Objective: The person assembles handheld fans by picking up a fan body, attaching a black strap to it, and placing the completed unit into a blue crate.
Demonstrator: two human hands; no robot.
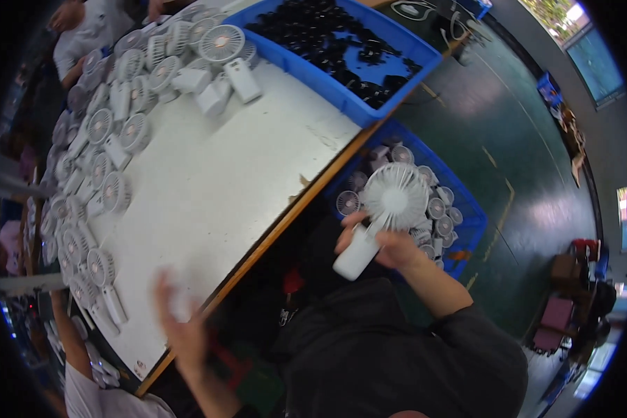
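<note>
The right hand (397, 249) pinches the handle of a white fan (396, 198), held over a blue bin (475, 221) beside the table (216, 167); the left hand (187, 340) blurs at the table's edge, fingers apart, whether gripping anything cannot be told; a heap of fans (115, 192) covers the table's left side

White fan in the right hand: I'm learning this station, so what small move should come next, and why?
Probably lower the white fan into the blue bin beside the table: the right hand grips it, it appears over that bin, and similar small fans already lie inside.
</note>
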